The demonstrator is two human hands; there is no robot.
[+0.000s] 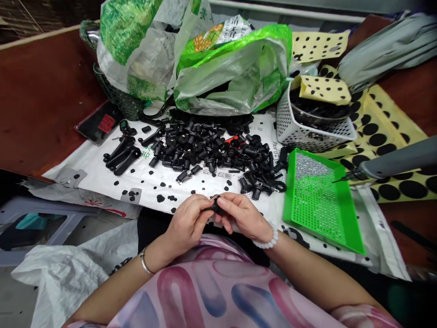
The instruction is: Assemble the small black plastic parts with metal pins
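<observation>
My left hand (186,223) and my right hand (241,215) meet near the table's front edge, both pinching one small black plastic part (214,207) between their fingertips. The part is mostly hidden by my fingers. Just beyond my hands lies a big pile of similar black plastic parts (211,148) on a white printed sheet (99,175). A green perforated tray (321,200) holding several tiny silver screws lies to the right of my right hand.
A white basket (307,130) of dark rings stands behind the tray. Green-and-white plastic bags (232,73) fill the back. Yellow sheets with black round pads (385,132) lie at right, beside a grey electric screwdriver (392,164). A phone (99,124) lies at left.
</observation>
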